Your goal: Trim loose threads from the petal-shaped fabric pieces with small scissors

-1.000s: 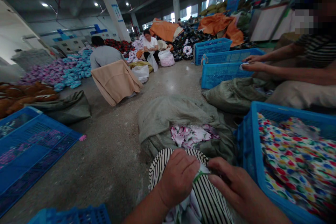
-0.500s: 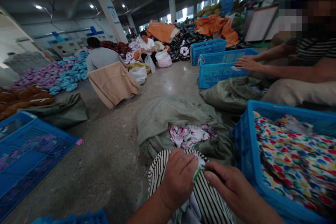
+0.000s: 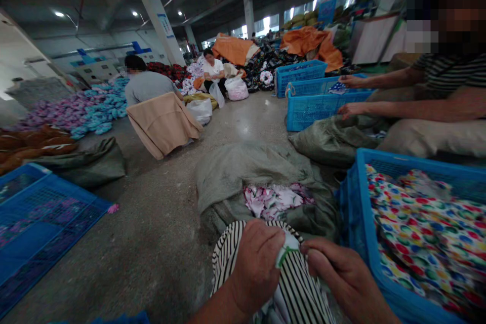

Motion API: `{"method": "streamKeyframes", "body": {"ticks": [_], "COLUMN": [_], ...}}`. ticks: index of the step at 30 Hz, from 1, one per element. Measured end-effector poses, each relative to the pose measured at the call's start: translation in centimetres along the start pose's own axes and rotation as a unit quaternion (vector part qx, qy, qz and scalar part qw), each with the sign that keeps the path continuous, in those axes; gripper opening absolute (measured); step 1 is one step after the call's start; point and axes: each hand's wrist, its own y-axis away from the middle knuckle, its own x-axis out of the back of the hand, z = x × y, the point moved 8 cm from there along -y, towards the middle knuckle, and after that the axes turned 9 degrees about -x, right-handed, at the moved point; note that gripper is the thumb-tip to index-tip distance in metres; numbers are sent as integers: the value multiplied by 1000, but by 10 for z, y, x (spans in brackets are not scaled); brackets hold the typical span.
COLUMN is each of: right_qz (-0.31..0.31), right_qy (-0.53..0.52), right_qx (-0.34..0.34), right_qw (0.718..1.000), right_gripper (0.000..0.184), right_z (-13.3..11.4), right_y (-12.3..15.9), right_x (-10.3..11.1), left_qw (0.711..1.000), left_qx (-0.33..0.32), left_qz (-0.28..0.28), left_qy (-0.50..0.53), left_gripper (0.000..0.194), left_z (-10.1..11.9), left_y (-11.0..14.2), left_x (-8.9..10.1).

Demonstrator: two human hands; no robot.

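Head-worn camera looks forward, down at hands [image 3: 256, 268].

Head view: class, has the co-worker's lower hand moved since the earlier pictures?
Yes: the co-worker's lower hand has dropped from the top of the blue crate to its lower corner.

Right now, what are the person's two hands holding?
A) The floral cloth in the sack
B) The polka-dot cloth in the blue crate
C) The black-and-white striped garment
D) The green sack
C: the left hand and right hand both grip the striped garment at a bunched edge.
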Motion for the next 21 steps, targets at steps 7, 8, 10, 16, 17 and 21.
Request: {"method": "streamKeyframes", "body": {"ticks": [7, 8, 10, 16, 17, 21], "right_qz": [61, 54, 36, -5, -14, -55], "right_qy": [-384, -397, -411, -417, -419, -424], "right_qx": [-180, -183, -195, -191, -184, -153], "right_qw": [903, 898, 890, 888, 889, 891], "right_gripper": [34, 33, 32, 35, 33, 24], "right_z": [70, 75, 83, 80, 77, 69], "right_y": [-14, -16, -18, -21, -23, -27], "right_x": [1, -3, -15, -41, -42, -45], "left_qw": [807, 722, 573, 496, 496, 479], "left_qx": [486, 557, 625, 625, 626, 625], "left_qz": [127, 167, 232, 263, 260, 260], "left_qy": [309, 375, 477, 543, 542, 559], "left_gripper": [3, 6, 14, 16, 15, 19], "left_z": [-69, -72, -71, -62, -60, -58], "left_y": [35, 46, 59, 61, 60, 58], "left_x": [-19, -29, -48, -66, -66, -69]}}
